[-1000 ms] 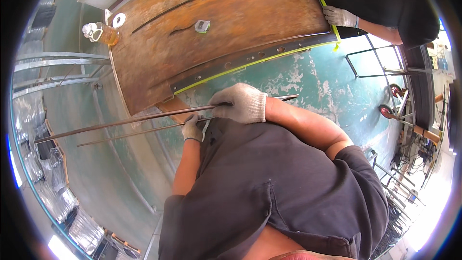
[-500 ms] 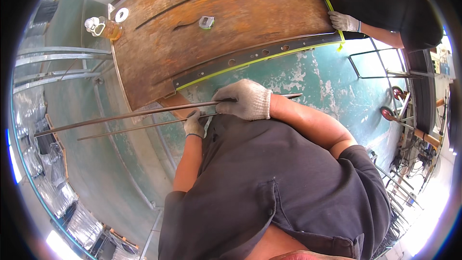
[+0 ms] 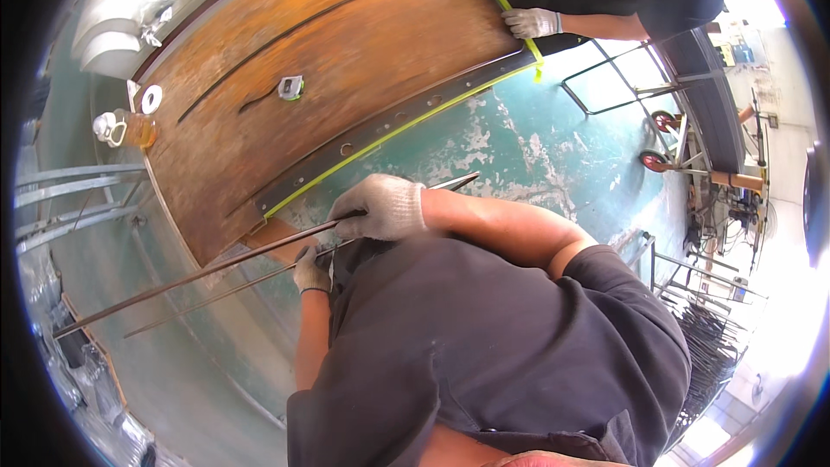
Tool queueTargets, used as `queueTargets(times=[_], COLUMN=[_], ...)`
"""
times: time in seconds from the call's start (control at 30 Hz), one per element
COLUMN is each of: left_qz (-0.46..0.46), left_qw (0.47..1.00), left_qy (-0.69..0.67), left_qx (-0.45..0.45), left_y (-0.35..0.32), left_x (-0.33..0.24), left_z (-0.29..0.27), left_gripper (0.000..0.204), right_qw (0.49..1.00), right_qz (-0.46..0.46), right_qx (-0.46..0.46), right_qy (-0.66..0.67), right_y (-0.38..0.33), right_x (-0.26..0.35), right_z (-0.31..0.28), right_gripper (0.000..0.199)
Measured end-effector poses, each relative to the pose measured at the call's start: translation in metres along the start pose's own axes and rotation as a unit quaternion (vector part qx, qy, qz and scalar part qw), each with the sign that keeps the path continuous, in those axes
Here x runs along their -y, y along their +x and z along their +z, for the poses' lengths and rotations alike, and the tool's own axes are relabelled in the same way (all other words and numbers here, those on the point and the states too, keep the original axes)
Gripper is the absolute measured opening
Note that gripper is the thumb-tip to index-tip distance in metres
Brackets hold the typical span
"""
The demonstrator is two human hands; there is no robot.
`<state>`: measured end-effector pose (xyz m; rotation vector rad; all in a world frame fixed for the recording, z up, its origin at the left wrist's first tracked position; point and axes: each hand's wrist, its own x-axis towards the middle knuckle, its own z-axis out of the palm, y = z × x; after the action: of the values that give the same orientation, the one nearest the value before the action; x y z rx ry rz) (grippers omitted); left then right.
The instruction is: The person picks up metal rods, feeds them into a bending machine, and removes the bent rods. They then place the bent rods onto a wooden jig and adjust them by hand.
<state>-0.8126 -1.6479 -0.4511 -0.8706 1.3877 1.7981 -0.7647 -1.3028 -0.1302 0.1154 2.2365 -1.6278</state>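
Observation:
My right hand [image 3: 380,207], in a pale work glove, is closed round a long thin dark metal strip [image 3: 199,275] in front of my body. Lower down, my gloved left hand [image 3: 313,270] grips a second, thinner strip [image 3: 216,297] that runs roughly alongside the first. Both strips slant toward the lower left, and pointed ends [image 3: 462,180] show past my right wrist. Just beyond my hands lies the near edge of a worn wooden tabletop [image 3: 346,60], with a dark holed bar [image 3: 380,131] edged in yellow-green along it.
A tape measure [image 3: 291,88], a white roll [image 3: 151,99] and a bottle of amber liquid [image 3: 130,130] are on or beside the tabletop. Across it, another person's gloved hands [image 3: 532,23] hold a yellow-green strip [image 3: 501,2]. Metal frames [image 3: 78,182] stand at left; a wheeled cart [image 3: 657,162] is at right.
The view has swung, so the table and the other person appear farther left. The strips slope more steeply in the picture. Both my hands keep their hold.

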Motion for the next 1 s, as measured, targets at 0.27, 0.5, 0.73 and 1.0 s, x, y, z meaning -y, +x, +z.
queueTargets(times=[0.27,0.5,0.73,1.0], left_qz=[-0.008,0.004,0.277,0.039], left_qw=[1.000,0.998,0.848,0.996], left_qy=[-0.009,-0.015,0.451,0.022], left_qx=[-0.016,-0.057,0.011,-0.076], left_y=[-0.008,-0.004,0.016,-0.003], left_x=[-0.010,-0.001,0.002,0.000], left_z=[0.016,0.015,-0.015,0.007], left_gripper=[0.022,0.023,0.020,0.021], right_qw=[0.999,0.976,0.962,0.947], right_qz=[0.019,0.199,0.249,0.314], right_qx=[-0.011,-0.079,-0.064,-0.063], right_qy=[0.042,0.050,-0.093,0.010], right_y=[-0.004,0.017,0.065,0.093], right_x=[0.002,-0.045,-0.120,-0.091], right_z=[-0.004,-0.012,-0.022,-0.025], right_gripper=[0.031,0.072,0.100,0.092])
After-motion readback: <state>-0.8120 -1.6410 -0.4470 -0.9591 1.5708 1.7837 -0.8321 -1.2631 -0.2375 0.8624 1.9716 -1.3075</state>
